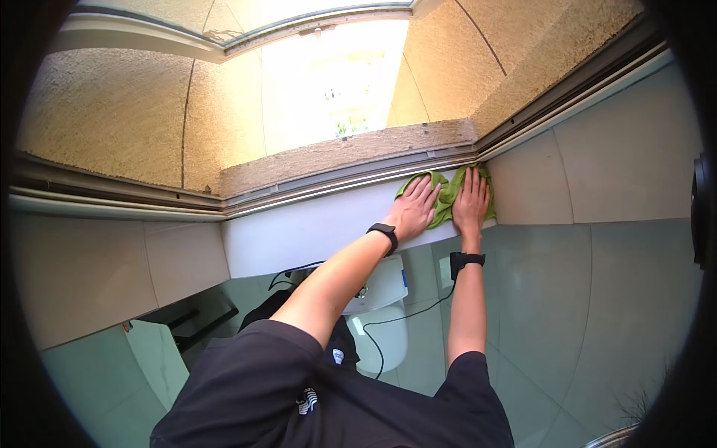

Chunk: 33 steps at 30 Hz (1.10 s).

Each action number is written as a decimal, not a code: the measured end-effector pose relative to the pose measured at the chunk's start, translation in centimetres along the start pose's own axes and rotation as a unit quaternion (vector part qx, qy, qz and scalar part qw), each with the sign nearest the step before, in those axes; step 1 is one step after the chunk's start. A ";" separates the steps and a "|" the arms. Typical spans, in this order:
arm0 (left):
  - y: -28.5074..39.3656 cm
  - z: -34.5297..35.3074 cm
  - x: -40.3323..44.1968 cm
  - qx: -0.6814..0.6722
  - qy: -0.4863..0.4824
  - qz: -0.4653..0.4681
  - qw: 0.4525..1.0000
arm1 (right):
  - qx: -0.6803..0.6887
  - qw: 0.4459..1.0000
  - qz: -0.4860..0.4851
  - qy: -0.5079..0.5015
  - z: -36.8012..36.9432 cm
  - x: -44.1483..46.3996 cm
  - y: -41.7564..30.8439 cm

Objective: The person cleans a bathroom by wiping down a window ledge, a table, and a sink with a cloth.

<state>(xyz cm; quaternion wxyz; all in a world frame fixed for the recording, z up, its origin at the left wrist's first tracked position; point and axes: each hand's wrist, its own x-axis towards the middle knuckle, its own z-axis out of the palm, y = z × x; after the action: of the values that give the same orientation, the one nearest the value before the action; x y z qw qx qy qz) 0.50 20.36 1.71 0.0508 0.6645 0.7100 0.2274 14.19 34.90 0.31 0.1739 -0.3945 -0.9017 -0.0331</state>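
Note:
A green cloth lies bunched on the white window sill, in the sill's right corner. My left hand rests flat on the cloth's left part, its fingers stretched toward the window frame. On the cloth's right part, close to the side wall, my right hand presses down with fingers extended. Neither hand is closed around the cloth; the undersides of both palms are hidden. Each wrist wears a black band, and a thin cable hangs from the right one.
The window frame with its track runs behind the sill, beneath a bright opening. A tiled wall bounds the right side. Below the sill stands a white toilet. A dark rack is at the lower left.

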 end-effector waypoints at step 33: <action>-12.6 -14.1 -36.0 0.199 0.112 -0.368 0.901 | 0.253 0.904 -0.332 -0.087 -3.7 -13.1 -37.5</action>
<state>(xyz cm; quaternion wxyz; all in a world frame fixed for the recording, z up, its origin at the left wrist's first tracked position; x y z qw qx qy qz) -12.38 -18.25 1.08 -0.0826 0.3217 0.9357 0.1192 -3.64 -0.72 2.28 0.1678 -0.0161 -0.9700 0.1750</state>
